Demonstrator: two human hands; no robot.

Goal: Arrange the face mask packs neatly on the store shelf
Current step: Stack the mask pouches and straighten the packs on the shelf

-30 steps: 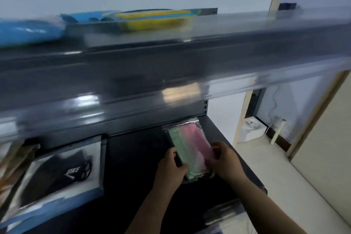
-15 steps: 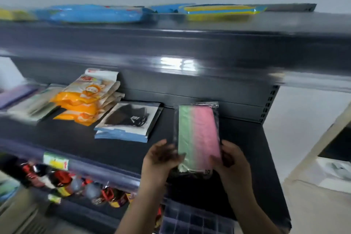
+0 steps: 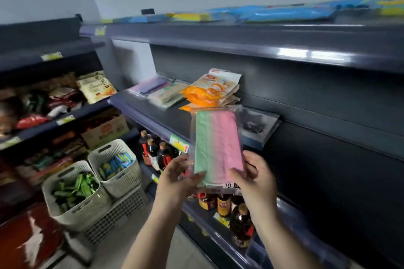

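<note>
Two baskets [image 3: 94, 183] beside bottles [image 3: 156, 150]; snack shelves [image 3: 54, 102].

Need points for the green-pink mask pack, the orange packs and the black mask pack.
green-pink mask pack [image 3: 216, 148], head view, middle of its face
orange packs [image 3: 207, 91], head view, top pack's printed front
black mask pack [image 3: 255, 125], head view, dark mask on its front
</note>
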